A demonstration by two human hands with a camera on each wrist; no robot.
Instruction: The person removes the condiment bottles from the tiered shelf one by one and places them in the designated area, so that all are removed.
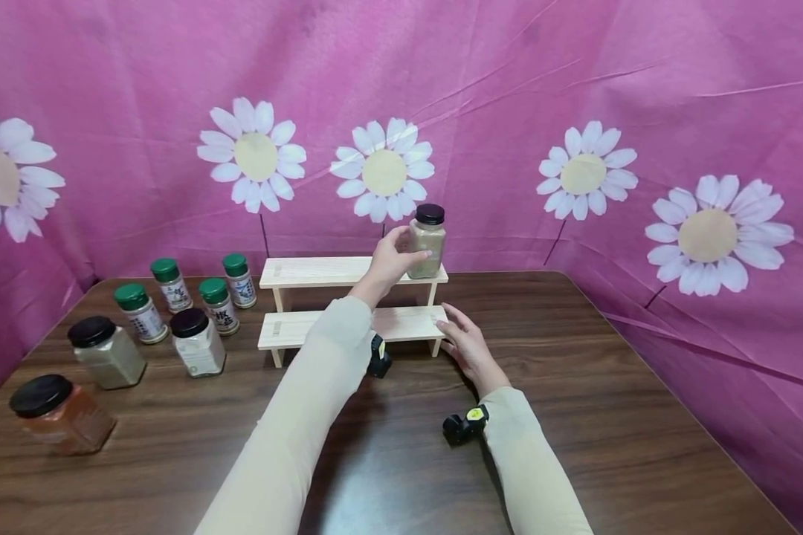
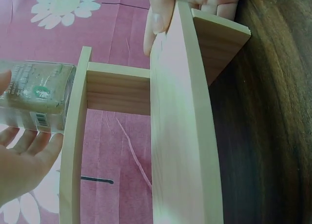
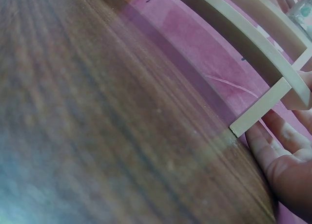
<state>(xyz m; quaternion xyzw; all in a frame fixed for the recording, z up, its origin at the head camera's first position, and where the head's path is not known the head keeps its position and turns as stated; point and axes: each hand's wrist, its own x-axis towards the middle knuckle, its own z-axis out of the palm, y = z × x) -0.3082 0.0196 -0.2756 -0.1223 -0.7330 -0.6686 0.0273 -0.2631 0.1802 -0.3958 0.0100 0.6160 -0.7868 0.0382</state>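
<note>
A two-tier wooden shelf [image 1: 328,272] stands on the table. At the right end of its upper board is a square clear jar [image 1: 428,249] with a black lid and pale greenish-tan powder. My left hand [image 1: 388,261] grips this jar from the left, thumb across its front; in the left wrist view the jar's base [image 2: 44,95] meets the upper board. My right hand [image 1: 467,345] holds the right end of the lower board [image 1: 404,324], with the thumb at the board and the other fingers beside the leg [image 3: 261,107] in the right wrist view.
Several green-capped spice shakers [image 1: 143,316] stand left of the shelf. Nearer are black-lidded jars: one of white powder [image 1: 199,348], one of tan powder [image 1: 110,360] and one of red-orange powder [image 1: 70,423]. A pink flowered cloth [image 1: 495,148] hangs behind the table [image 1: 575,416].
</note>
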